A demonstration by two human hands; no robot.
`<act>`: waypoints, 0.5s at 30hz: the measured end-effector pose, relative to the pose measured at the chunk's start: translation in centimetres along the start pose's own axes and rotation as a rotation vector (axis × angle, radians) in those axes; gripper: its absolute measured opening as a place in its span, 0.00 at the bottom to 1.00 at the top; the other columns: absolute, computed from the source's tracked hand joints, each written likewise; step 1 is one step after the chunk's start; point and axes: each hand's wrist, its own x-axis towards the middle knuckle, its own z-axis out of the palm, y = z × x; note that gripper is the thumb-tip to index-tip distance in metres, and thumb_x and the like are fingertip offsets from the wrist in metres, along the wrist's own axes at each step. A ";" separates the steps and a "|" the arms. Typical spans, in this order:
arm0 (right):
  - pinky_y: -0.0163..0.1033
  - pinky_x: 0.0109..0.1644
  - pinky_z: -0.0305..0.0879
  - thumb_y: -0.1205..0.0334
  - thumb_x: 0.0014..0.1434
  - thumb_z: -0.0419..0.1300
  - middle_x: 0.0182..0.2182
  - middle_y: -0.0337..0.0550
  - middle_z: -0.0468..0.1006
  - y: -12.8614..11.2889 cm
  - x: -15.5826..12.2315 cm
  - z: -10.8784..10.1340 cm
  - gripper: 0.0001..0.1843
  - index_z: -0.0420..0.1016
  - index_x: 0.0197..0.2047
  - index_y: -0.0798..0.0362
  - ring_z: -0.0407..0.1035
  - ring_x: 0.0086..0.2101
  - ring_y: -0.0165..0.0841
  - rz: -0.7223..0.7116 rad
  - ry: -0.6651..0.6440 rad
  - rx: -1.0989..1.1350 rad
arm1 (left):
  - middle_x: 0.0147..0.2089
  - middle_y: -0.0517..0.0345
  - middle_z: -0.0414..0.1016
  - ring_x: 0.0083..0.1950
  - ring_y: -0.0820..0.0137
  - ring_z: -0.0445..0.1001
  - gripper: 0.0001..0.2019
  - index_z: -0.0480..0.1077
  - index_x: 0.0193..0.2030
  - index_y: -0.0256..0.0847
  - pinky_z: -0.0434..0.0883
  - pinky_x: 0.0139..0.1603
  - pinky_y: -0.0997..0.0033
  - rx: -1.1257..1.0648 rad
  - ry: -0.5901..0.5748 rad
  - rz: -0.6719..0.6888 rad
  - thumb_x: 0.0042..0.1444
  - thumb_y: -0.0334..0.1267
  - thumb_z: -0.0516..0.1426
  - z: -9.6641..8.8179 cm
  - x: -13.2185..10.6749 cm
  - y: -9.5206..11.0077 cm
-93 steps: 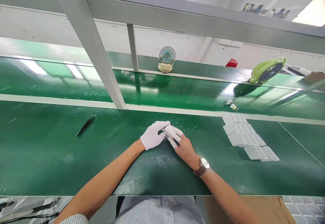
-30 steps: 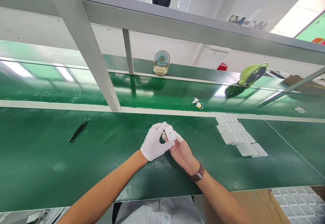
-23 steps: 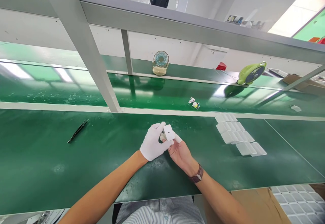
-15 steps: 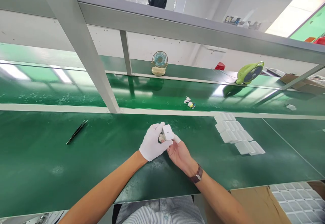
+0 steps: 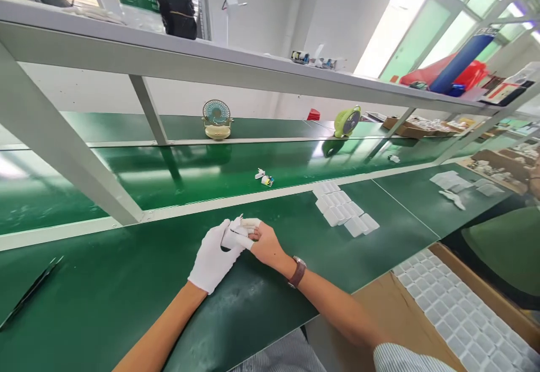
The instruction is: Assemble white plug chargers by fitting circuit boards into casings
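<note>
White plastic piece (image 5: 231,238), thin tip pointing approx. fwd; long axis mostly hidden, can't tell. L hand (image 5: 213,257) & R hand (image 5: 269,246) both clamped on it.

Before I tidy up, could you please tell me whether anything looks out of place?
Possibly the small yellow-and-white part: it lies loose beyond the pale rail, away from the white trays. No spill shows.

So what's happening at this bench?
A person has a small white part between their hands above the green bench. The gloved left hand grips it; the right hand touches it too. Black tweezers lie off to the left, white rectangular pieces in overlapping rows to the right.
</note>
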 end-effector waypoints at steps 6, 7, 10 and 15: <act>0.49 0.53 0.76 0.54 0.56 0.70 0.48 0.43 0.83 0.9 -0.2 -0.6 0.24 0.76 0.56 0.44 0.78 0.45 0.40 -0.098 -0.042 -0.193 | 0.49 0.55 0.78 0.50 0.57 0.77 0.19 0.74 0.55 0.50 0.73 0.49 0.60 0.020 -0.123 -0.038 0.56 0.43 0.64 -0.1 0.5 -0.5; 0.50 0.54 0.75 0.55 0.57 0.69 0.49 0.43 0.83 1.0 -0.3 -0.8 0.24 0.76 0.57 0.44 0.78 0.45 0.40 -0.113 -0.039 -0.223 | 0.50 0.55 0.78 0.50 0.58 0.77 0.19 0.75 0.55 0.49 0.74 0.49 0.60 0.005 -0.125 -0.052 0.56 0.42 0.64 -0.1 0.5 -0.6; 0.52 0.58 0.72 0.56 0.58 0.68 0.51 0.44 0.81 1.0 -0.7 -1.1 0.23 0.76 0.57 0.44 0.76 0.47 0.41 -0.156 -0.032 -0.297 | 0.54 0.53 0.77 0.52 0.59 0.76 0.24 0.71 0.60 0.47 0.74 0.54 0.58 -0.059 -0.117 -0.036 0.55 0.38 0.63 -0.5 0.4 -0.7; 0.52 0.60 0.71 0.54 0.58 0.68 0.51 0.46 0.80 1.7 -0.6 -1.1 0.23 0.75 0.56 0.46 0.76 0.49 0.40 -0.188 -0.014 -0.313 | 0.58 0.55 0.76 0.52 0.65 0.76 0.23 0.69 0.64 0.48 0.75 0.58 0.60 -0.181 -0.129 0.031 0.62 0.42 0.60 -1.9 0.6 -0.3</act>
